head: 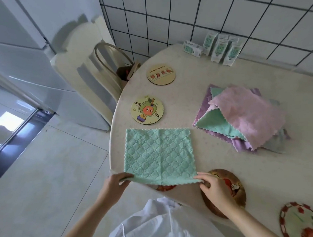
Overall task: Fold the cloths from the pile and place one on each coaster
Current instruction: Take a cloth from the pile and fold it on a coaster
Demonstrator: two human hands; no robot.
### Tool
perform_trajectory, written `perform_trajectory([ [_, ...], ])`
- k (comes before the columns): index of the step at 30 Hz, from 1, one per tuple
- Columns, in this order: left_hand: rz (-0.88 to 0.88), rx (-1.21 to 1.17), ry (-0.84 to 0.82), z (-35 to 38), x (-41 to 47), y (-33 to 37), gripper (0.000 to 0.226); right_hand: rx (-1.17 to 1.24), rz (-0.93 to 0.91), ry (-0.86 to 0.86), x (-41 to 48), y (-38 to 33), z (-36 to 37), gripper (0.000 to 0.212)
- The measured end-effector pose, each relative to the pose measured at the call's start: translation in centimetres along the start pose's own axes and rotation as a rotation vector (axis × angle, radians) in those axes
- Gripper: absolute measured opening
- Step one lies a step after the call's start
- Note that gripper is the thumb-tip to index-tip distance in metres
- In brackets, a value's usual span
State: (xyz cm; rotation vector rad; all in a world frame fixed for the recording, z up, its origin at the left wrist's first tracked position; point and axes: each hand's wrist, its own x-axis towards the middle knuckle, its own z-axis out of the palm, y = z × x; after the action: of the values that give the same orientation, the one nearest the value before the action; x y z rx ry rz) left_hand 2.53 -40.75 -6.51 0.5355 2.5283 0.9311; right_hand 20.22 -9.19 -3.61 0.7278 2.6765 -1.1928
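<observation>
White garment [156,224], bottom centre, nearest the lens; cut off by the lower edge.

Left hand [116,183]: pinching the near left corner of the green cloth [157,152], fingertips tucked under the fabric and hidden.

Green cloth: quilted, spread flat on the table [257,176] near its rounded edge, near hem lifted slightly between the two hands.

Round coaster [165,187]: almost wholly hidden under the cloth's near hem; only a red-orange sliver shows.

Cartoon coaster [147,110]: bare, just beyond the cloth's far left corner.

Pale coaster [161,74]: bare, farther back; print too small to read.

Right hand [215,189]: pinching the cloth's near right corner, thumb on top.

Brown coaster [238,190]: under the right hand and wrist, design largely covered.

Pile of cloths [242,116]: pink on top, green, purple and grey beneath; count cannot be told.

Small cartons [219,47]: against the tiled wall, lettering illegible.

Heart-shaped coaster [300,225]: blurred, cut off by the right edge.
</observation>
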Motion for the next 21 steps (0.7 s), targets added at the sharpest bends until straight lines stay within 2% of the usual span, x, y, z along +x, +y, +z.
perform_trajectory([
  [3,-0.118,-0.153,0.049,-1.3,2.7,1.4,0.035,0.220,0.073,0.067,2.6,-1.1,-1.4,0.030],
  [5,-0.238,-0.287,0.115,-1.8,4.8,2.1,0.011,0.314,0.101,0.102,4.9,-2.0,-2.1,0.017],
  [9,-0.397,-0.500,0.191,-1.9,8.1,2.5,0.022,0.417,0.151,0.106,9.0,-3.2,-2.7,0.006],
  [15,-0.525,-0.555,0.143,-1.8,12.4,2.2,0.016,0.453,0.311,0.104,13.9,-3.3,-2.4,0.011],
  [21,-0.574,-0.518,0.144,-1.6,14.5,2.0,0.013,0.447,0.356,0.113,16.8,-2.9,-1.9,0.008],
])
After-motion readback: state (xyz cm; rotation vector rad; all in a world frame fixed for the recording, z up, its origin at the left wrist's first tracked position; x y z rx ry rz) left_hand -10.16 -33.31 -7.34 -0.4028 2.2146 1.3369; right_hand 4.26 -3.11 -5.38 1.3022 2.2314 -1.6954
